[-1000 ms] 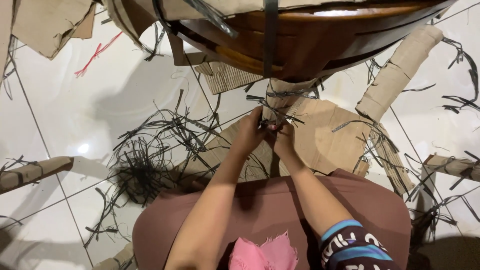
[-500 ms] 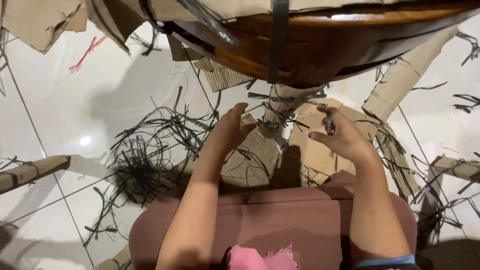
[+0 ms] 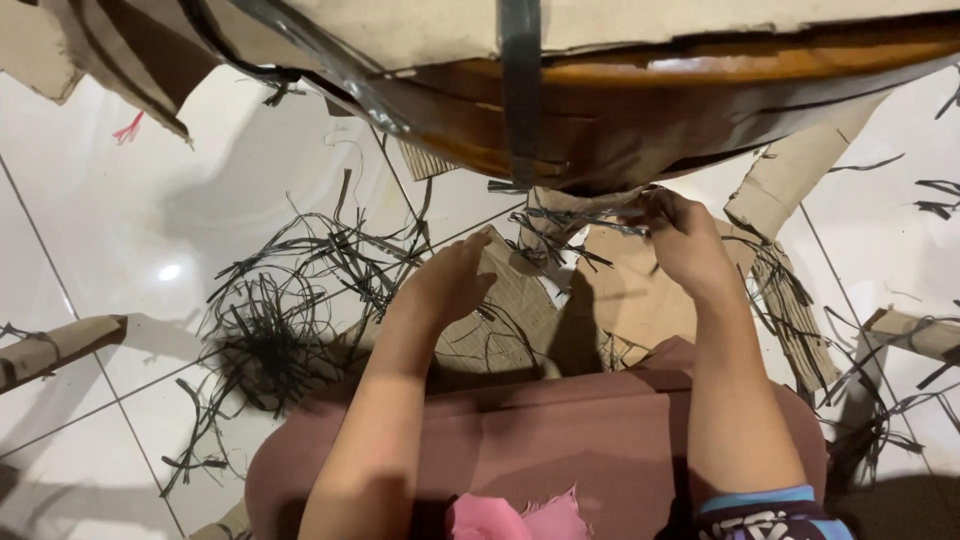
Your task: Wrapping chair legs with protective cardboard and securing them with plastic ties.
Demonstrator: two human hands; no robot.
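Strapping (image 3: 575, 225), frayed into thin black strands, hangs at about 12 o'clock from the person, just under the brown wooden piece (image 3: 700, 95) that is partly wrapped in cardboard (image 3: 560, 20). The right hand (image 3: 685, 240) is up at that tangle, fingers curled and pinched on a few strands. The left hand (image 3: 450, 285) sits lower, toward 10 o'clock from the lap, fingers loosely bent and half open over a torn cardboard sheet (image 3: 520, 300); whether it touches the sheet or holds anything, I cannot tell.

As to progress, it looks well along but not finished. A heap of shredded strands (image 3: 265, 335) lies on the white tiled floor (image 3: 120, 240) at 9 o'clock, more scraps are strewn at 3 o'clock, and cardboard pieces lie all around. Still in place: one dark band (image 3: 520, 90) runs straight across the wooden piece at 12 o'clock, another band (image 3: 330, 60) slants at 11 o'clock, and cardboard still covers its upper edge.
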